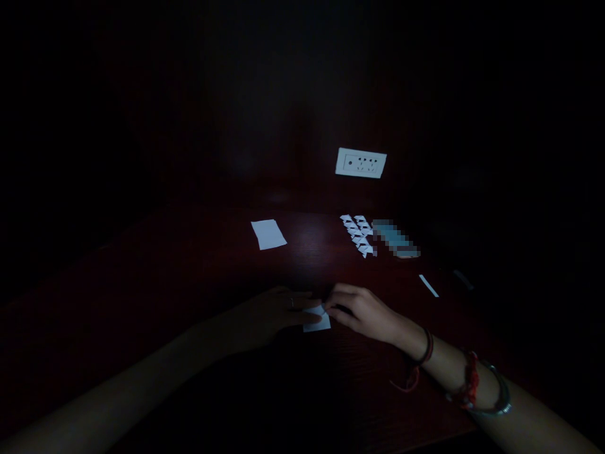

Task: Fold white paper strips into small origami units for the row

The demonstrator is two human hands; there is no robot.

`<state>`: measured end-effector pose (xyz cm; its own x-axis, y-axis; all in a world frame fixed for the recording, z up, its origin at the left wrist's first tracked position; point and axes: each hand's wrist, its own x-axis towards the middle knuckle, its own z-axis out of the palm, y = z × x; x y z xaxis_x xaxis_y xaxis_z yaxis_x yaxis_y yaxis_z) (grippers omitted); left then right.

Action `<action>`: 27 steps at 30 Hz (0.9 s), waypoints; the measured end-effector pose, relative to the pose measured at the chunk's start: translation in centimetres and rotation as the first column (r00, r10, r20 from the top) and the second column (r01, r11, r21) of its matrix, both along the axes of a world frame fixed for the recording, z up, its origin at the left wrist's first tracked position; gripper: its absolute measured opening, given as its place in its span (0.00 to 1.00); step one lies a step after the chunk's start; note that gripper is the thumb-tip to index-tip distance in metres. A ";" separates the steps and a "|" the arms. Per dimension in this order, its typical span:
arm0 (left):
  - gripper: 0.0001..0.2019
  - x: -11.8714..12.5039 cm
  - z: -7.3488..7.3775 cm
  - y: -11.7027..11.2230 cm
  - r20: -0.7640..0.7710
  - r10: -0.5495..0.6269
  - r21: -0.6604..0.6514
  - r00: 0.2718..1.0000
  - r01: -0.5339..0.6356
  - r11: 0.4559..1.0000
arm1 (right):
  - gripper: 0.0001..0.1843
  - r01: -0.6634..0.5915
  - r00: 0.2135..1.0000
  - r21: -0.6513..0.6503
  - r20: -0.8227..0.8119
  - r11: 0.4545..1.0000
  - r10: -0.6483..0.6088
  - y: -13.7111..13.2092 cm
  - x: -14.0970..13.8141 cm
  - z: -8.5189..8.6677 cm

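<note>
- Your right hand [362, 309] has its grip pinching the far right edge of the small white paper [317, 326], thumb and forefinger brought together there.
- Your left hand [276, 313] has its grip spread, fingers stretched flat over the paper from the left; a ring [292, 302] shows on one finger.
- That paper lies on the dark red surface [212, 271], near you and between your hands.
- Bracelets [471, 381] circle your right wrist and forearm.
- To the far left of your right hand are plain white sheets [269, 234].
- Far and right of these, folded paper pieces [357, 232] lie in two rows, just beside a pixelated flat device [394, 239].
- Nearer, at right, lies a narrow white strip [428, 285].
- Beyond, a socket plate [361, 163] sits on the dark wall.
</note>
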<state>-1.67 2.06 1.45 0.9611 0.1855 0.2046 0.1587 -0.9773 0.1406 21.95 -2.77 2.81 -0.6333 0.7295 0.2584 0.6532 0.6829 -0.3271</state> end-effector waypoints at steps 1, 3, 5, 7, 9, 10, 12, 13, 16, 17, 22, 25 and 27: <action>0.29 0.0 0.0 0.0 -0.007 -0.001 0.003 1.000 0.001 1.000 | 0.10 0.005 1.000 -0.003 -0.006 1.000 -0.005 0.0 0.0 0.0; 0.29 0.0 -0.1 0.2 -0.015 -0.001 0.011 1.000 0.002 1.000 | 0.10 0.016 1.000 -0.008 -0.016 1.000 -0.017 0.0 -0.1 -0.1; 0.30 0.0 -0.4 0.4 -0.011 -0.001 0.019 1.000 0.002 1.000 | 0.09 0.023 0.999 -0.012 -0.027 1.000 -0.023 0.0 -0.1 -0.2; 0.30 0.0 -0.7 0.6 -0.007 -0.010 0.023 1.000 0.010 1.000 | 0.09 0.028 0.999 -0.016 -0.037 0.999 -0.029 0.1 -0.1 -0.3; 0.30 0.0 -0.9 0.9 -0.004 -0.024 0.025 1.000 0.024 0.999 | 0.08 0.032 0.999 -0.019 -0.040 0.999 -0.033 0.1 -0.1 -0.4; 0.31 0.0 -1.0 1.0 -0.003 -0.028 0.026 1.000 0.028 0.999 | 0.08 0.034 0.999 -0.022 -0.040 0.999 -0.035 0.1 -0.2 -0.4; 0.31 0.0 -1.1 1.1 0.000 -0.031 0.025 1.000 0.031 0.999 | 0.07 0.040 0.998 -0.022 -0.042 0.999 -0.041 0.1 -0.2 -0.4; 0.31 0.0 -1.1 1.1 0.003 -0.034 0.022 0.999 0.034 0.999 | 0.07 0.044 0.998 -0.021 -0.044 0.999 -0.045 0.1 -0.3 -0.4; 0.30 -0.1 -0.8 0.9 0.012 -0.022 0.006 1.000 0.021 1.000 | 0.06 0.055 0.997 -0.011 -0.045 0.998 -0.055 0.1 -0.4 -0.4; 0.30 -0.1 -0.7 0.8 0.015 -0.011 -0.001 1.000 0.011 1.000 | 0.06 0.056 0.998 -0.007 -0.042 0.998 -0.056 0.1 -0.4 -0.4; 0.29 -0.2 -0.4 0.5 0.039 0.004 -0.031 0.999 -0.003 1.000 | 0.09 0.009 1.000 0.046 0.029 0.999 -0.011 -0.1 -0.4 0.0; 0.28 -0.3 -0.5 0.4 0.033 0.001 -0.040 0.999 0.000 0.999 | 0.10 -0.038 0.995 0.097 0.098 0.995 0.028 -0.1 -0.1 0.2; 0.29 -0.3 -0.6 0.5 0.026 -0.003 -0.035 1.000 0.004 0.999 | 0.11 -0.067 0.990 0.125 0.134 0.990 0.050 -0.1 0.1 0.2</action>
<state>-2.00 2.52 0.87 0.9563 0.1898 0.2226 0.1514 -0.9722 0.1784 22.04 -2.89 2.97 -0.7084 0.6562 0.2600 0.6420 0.7521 -0.1490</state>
